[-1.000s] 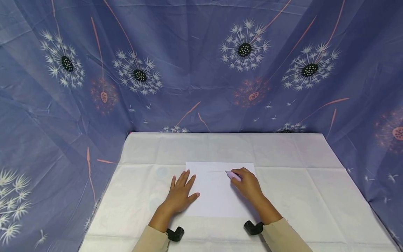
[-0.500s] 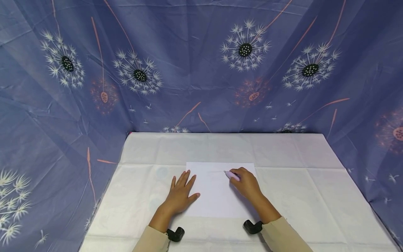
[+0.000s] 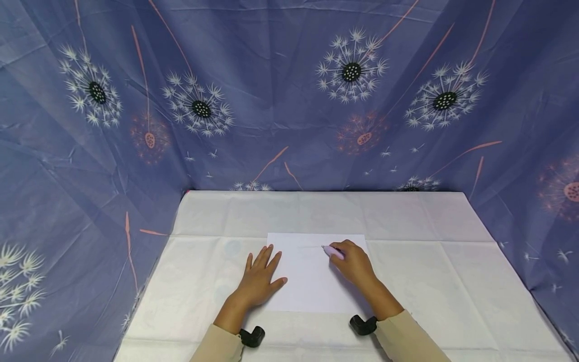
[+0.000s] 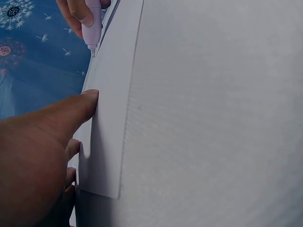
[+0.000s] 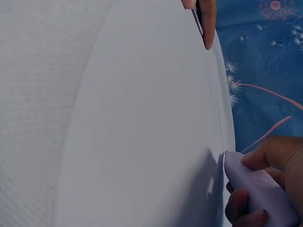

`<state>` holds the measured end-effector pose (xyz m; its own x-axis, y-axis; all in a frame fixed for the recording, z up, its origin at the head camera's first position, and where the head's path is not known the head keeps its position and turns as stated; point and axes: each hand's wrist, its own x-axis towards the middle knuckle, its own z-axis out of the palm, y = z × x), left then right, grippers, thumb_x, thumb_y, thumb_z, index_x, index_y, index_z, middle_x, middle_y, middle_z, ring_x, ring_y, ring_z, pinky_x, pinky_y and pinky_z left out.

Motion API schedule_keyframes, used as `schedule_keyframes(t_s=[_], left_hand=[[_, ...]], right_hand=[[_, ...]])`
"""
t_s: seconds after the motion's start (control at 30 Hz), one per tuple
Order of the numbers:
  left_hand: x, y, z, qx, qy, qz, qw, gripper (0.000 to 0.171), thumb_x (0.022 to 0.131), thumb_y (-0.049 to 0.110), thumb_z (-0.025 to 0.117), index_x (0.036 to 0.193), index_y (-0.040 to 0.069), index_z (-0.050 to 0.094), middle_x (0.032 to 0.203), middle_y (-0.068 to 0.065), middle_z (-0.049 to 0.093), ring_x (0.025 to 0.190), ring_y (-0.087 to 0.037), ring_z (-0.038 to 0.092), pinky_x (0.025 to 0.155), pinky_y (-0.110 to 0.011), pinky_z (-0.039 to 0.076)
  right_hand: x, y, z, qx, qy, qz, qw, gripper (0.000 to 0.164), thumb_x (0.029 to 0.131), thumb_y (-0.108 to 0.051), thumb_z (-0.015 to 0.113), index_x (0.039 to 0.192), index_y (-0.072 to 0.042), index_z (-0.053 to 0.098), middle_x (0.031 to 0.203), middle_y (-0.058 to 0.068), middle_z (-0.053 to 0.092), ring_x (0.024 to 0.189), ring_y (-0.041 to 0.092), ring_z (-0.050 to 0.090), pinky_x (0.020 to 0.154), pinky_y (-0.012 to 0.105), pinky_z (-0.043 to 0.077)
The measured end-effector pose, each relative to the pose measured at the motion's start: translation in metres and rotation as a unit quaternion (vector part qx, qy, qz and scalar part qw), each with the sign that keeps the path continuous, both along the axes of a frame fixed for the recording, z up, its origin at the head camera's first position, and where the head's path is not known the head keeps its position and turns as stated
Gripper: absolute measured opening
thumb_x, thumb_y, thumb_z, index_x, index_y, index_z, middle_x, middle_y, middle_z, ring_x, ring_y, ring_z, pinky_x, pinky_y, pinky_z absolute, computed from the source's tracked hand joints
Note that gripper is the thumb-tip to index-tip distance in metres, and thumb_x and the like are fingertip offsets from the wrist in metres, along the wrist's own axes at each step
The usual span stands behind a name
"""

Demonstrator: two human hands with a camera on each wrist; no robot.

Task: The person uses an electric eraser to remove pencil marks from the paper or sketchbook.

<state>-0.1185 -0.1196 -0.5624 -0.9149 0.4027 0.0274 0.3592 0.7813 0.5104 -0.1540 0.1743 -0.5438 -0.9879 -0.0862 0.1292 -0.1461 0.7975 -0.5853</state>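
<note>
A white sheet of paper lies on the white-covered table. My left hand rests on its left side, fingers spread and thumb extended over the sheet. My right hand grips a thick lilac pen-shaped tool, its small narrow tip pointing left at the upper part of the paper. In the right wrist view the thumb presses along the tool's body, and fingers curl beneath. A faint line runs along the paper away from the tip. The left wrist view shows the tip right at the paper's surface.
A white cloth with fold creases covers the table. Behind and beside it hangs a blue curtain printed with dandelions. Black wrist-worn devices sit by both beige sleeve cuffs.
The right hand and the lilac tool have shifted very slightly left along the paper. The left hand and the sheet stay where they were.
</note>
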Motion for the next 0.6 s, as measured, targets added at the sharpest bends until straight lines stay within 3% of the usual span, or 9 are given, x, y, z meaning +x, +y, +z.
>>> schedule_keyframes(t_s=[0.27,0.6], left_hand=[[-0.001,0.0,-0.01,0.004,0.022,0.007,0.9997,0.073,0.098,0.049,0.059,0.156,0.009,0.038,0.167,-0.019,0.026,0.157,-0.039,0.018,0.122,-0.067,0.006],[-0.002,0.0,-0.014,-0.006,0.02,0.013,0.9997,0.073,0.099,0.051,0.057,0.157,0.011,0.037,0.168,-0.016,0.024,0.158,-0.036,0.017,0.123,-0.065,0.006]], right_hand=[[0.0,0.0,0.001,-0.002,-0.003,0.003,1.0,0.03,0.084,-0.013,0.072,0.113,-0.01,0.077,0.097,0.006,0.072,0.078,0.018,0.059,0.073,0.035,0.049],[-0.001,0.0,0.001,0.003,-0.004,0.009,1.0,0.029,0.085,-0.014,0.072,0.113,-0.01,0.077,0.096,0.005,0.072,0.077,0.017,0.058,0.073,0.035,0.049]])
